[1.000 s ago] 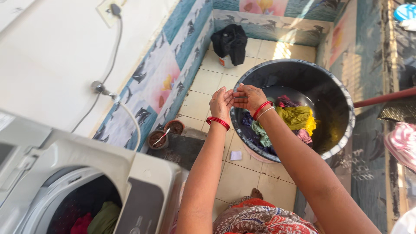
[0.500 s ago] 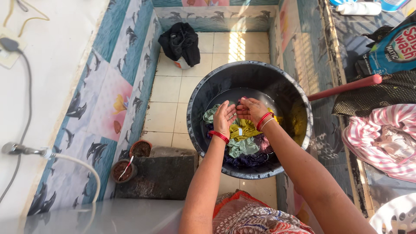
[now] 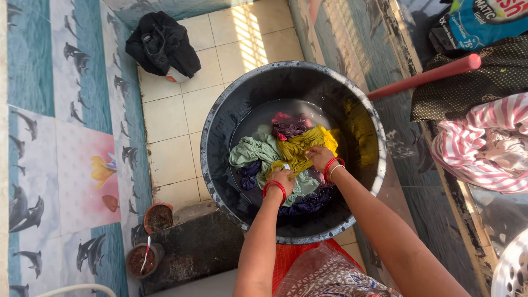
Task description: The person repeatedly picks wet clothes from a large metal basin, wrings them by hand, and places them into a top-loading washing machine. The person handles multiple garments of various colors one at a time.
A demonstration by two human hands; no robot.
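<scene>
Moved: both hands have come down from hovering together above the tub into the wet clothes.
Left hand (image 3: 283,179): fingers curled onto the yellow garment (image 3: 301,147), gripping its near edge.
Right hand (image 3: 319,158): closed on the same yellow cloth, just beside the left.
Tub (image 3: 220,118): black, around both hands; green cloth (image 3: 250,151) left of them.
Doing it well: I judge gathering the cloth firmly before lifting avoids dragging neighbours.
</scene>
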